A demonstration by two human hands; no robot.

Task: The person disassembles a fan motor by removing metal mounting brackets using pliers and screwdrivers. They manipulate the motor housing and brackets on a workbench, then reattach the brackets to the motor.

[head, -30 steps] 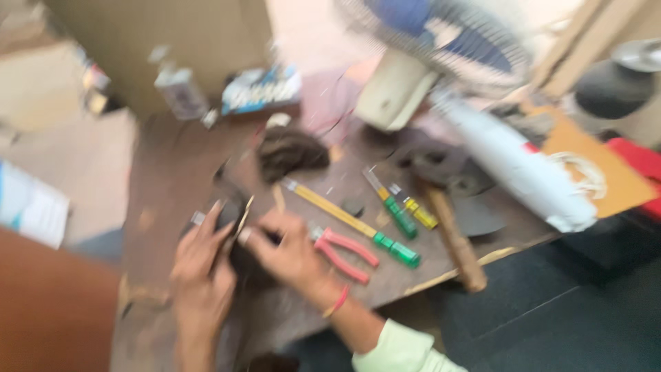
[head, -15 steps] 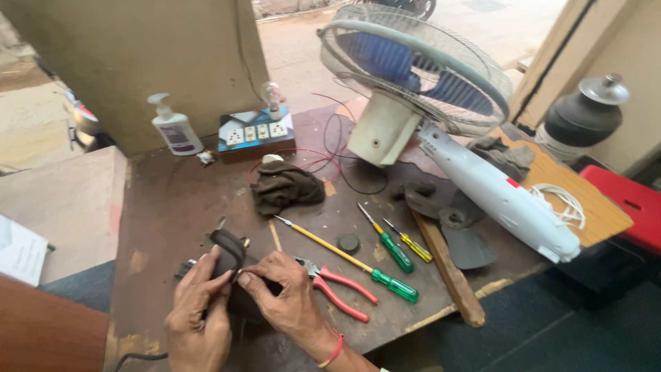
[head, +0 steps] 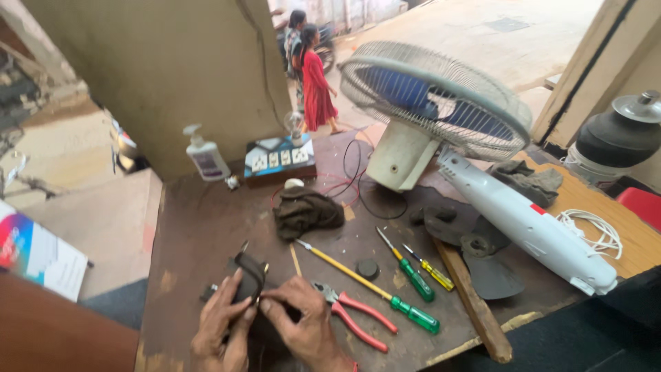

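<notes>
Head view shows the left hand (head: 222, 324) and the right hand (head: 303, 327) pressed together around a small black plastic part with metal tabs (head: 249, 275), fingers pinching it from both sides; its long axis runs away from the person, tilted up, and both hands are equally near. Just right of the grip lie red-handled pliers (head: 354, 315), farther a long yellow screwdriver with green handle (head: 375, 293), beyond it a dark crumpled cloth (head: 306, 210)
</notes>
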